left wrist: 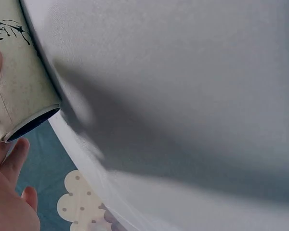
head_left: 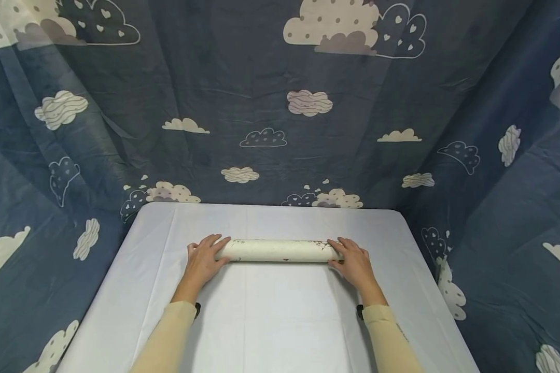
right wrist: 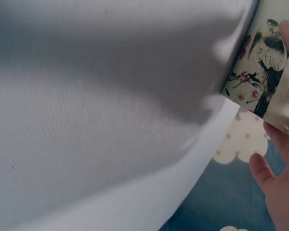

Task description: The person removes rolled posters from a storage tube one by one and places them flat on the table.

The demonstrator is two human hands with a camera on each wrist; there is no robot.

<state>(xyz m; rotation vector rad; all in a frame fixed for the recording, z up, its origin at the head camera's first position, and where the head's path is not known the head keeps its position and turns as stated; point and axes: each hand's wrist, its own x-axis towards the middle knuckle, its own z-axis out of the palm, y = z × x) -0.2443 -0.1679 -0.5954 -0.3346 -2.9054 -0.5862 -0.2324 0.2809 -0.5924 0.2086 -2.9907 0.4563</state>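
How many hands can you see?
2: the left hand grips the left end of the patterned roll, and the right hand grips its right end.

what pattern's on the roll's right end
The roll shows pink flowers, dark markings; clearest in right wrist view.

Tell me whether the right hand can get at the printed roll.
Yes, apparently: the right hand touches the printed roll at its right end, with nothing visible in the way.
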